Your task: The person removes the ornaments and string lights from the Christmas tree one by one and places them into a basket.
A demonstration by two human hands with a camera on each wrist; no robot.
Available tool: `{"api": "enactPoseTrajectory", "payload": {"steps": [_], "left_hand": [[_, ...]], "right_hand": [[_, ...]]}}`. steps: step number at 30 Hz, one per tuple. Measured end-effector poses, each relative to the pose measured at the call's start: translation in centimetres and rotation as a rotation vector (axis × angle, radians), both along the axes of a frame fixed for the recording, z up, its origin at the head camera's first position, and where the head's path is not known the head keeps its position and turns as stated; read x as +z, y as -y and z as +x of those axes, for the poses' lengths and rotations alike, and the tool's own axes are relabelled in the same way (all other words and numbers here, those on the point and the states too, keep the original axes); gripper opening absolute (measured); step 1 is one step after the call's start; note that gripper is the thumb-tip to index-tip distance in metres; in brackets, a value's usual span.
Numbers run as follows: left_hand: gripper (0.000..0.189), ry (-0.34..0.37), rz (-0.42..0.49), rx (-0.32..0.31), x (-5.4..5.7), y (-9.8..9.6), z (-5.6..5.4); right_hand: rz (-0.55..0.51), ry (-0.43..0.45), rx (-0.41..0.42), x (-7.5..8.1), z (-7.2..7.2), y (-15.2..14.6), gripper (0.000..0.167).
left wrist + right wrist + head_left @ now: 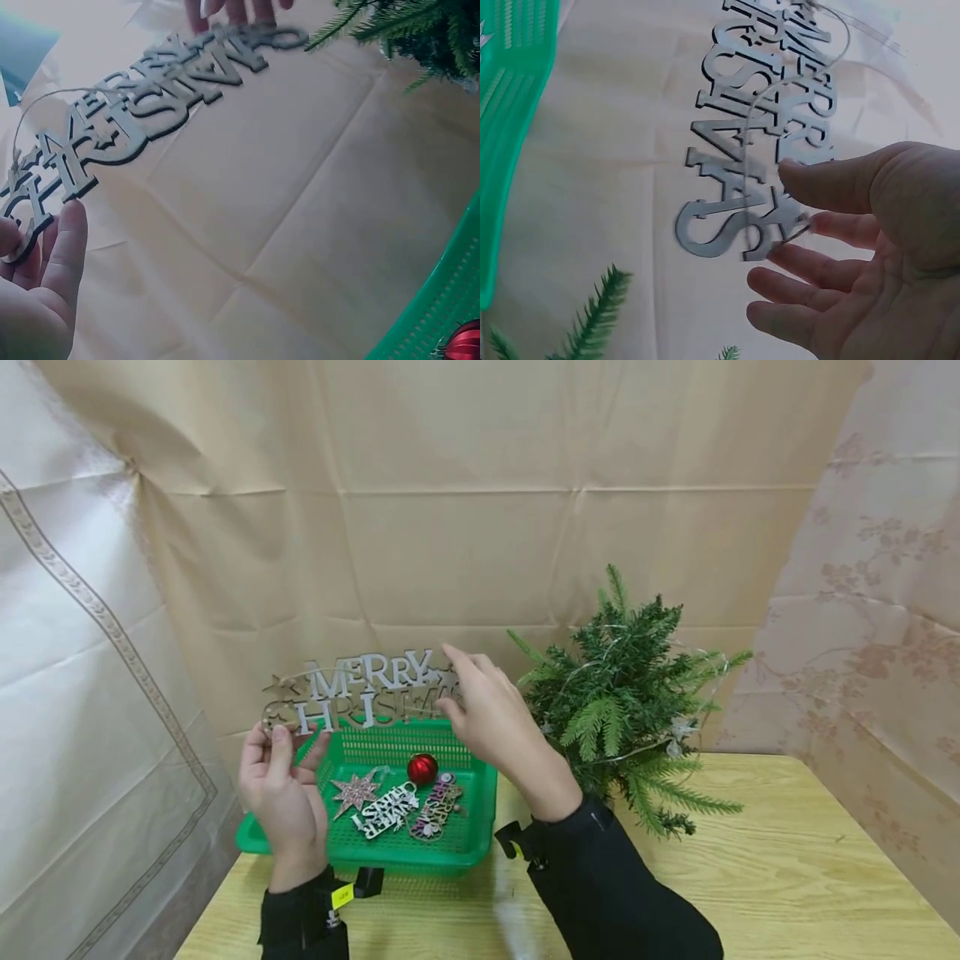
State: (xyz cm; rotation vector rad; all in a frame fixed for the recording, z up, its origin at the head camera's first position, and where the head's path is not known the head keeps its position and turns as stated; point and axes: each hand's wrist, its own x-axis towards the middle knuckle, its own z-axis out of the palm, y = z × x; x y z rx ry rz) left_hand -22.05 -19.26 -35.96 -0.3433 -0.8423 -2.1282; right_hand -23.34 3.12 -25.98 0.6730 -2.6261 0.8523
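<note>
A wooden "Merry Christmas" sign [381, 672] with cut-out letters and a string hanger is held up above the back of a green basket [489, 810]. My left hand [287, 802] pinches the sign's left end between thumb and fingers. At the other end is my right hand [498, 718], its thumb and fingers spread. In the right wrist view, the right thumb [829, 182] overlaps the upper word and the fingertips lie close to the end star and string. Inside the basket are a glittery star [356, 793], a red ball [422, 768] and two small lettered ornaments [386, 810].
A small artificial Christmas tree [622, 693] with wire lights stands right of the basket on the wooden table [810, 860]. Behind hangs a beige cloth [465, 527], with patterned cloths on both sides. A clear plastic strip [513, 918] lies near the table's front.
</note>
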Motion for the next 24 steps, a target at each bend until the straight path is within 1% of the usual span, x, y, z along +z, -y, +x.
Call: {"api": "enactPoseTrajectory", "payload": {"steps": [2,4,7,9,12,14,17,19,21,22,24], "left_hand": [[0.035,-0.015,0.022,-0.021,0.0,0.2,0.2],[0.036,-0.015,0.030,-0.038,0.0,0.2,0.2],[0.036,0.021,0.020,-0.064,-0.1,0.2,0.2],[0.034,0.065,-0.001,-0.075,-0.2,0.1,0.0],[0.035,0.160,-0.077,-0.072,-0.4,0.0,-0.1],[0.038,0.227,-0.144,-0.067,-0.4,-0.1,-0.2],[0.041,0.317,-0.257,-0.052,-0.4,-0.4,-0.2],[0.041,0.369,-0.360,-0.008,-0.5,-0.6,-0.1],[0.042,0.402,-0.497,0.081,-0.5,-0.9,0.0],[0.042,0.393,-0.582,0.141,-0.5,-1.0,0.1],[0.046,0.330,-0.766,0.307,-0.6,-1.1,0.0]], "right_hand": [[-0.034,-0.021,0.012,-0.5,0.5,-0.2,0.068],[-0.077,-0.041,0.033,-1.0,1.2,-0.5,0.062],[-0.171,-0.062,0.084,-2.1,2.1,-1.0,0.048],[-0.246,-0.054,0.115,-3.0,2.8,-1.4,0.040],[-0.338,-0.022,0.131,-4.4,3.8,-2.0,0.034],[-0.382,-0.007,0.117,-5.4,4.3,-2.5,0.034],[-0.427,0.007,0.070,-6.9,4.7,-3.1,0.033],[-0.451,0.012,0.040,-7.8,5.0,-3.5,0.032],[-0.464,0.010,0.012,-8.6,5.2,-3.8,0.031],[-0.469,0.005,0.004,-8.9,5.3,-3.9,0.030],[-0.477,-0.005,-0.009,-9.6,5.4,-4.1,0.031]]}}
